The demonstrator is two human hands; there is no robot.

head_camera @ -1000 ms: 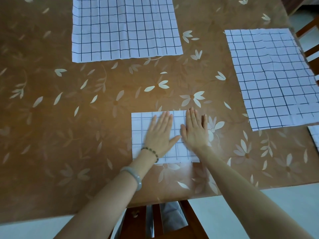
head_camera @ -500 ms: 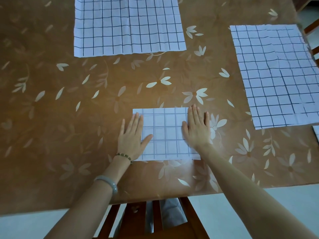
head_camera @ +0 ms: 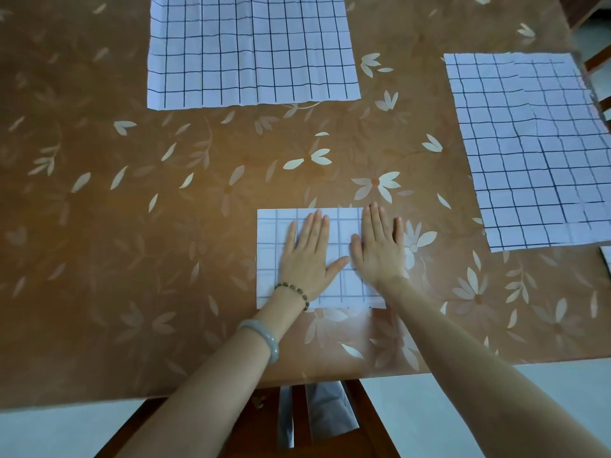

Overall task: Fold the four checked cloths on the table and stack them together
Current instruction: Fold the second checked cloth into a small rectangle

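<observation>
A folded white cloth with a dark check [head_camera: 269, 252] lies near the table's front edge. My left hand [head_camera: 307, 256] rests flat on its middle, fingers spread, holding nothing. My right hand [head_camera: 380, 249] lies flat on the cloth's right edge, partly on the table. A second checked cloth [head_camera: 251, 51] is spread open at the back, its top cut off by the frame. A third one [head_camera: 535, 150] lies spread open at the right. A sliver of a fourth cloth [head_camera: 606, 259] shows at the right frame edge.
The table [head_camera: 132, 226] is covered in a brown sheet with pale flower prints. A wooden chair [head_camera: 330, 421] stands under its front edge, and another chair [head_camera: 598, 61] is at the far right. The floor below is pale.
My left hand slid left across the folded cloth to its left edge, then came back to the middle beside my right hand. The right hand stayed in place.
</observation>
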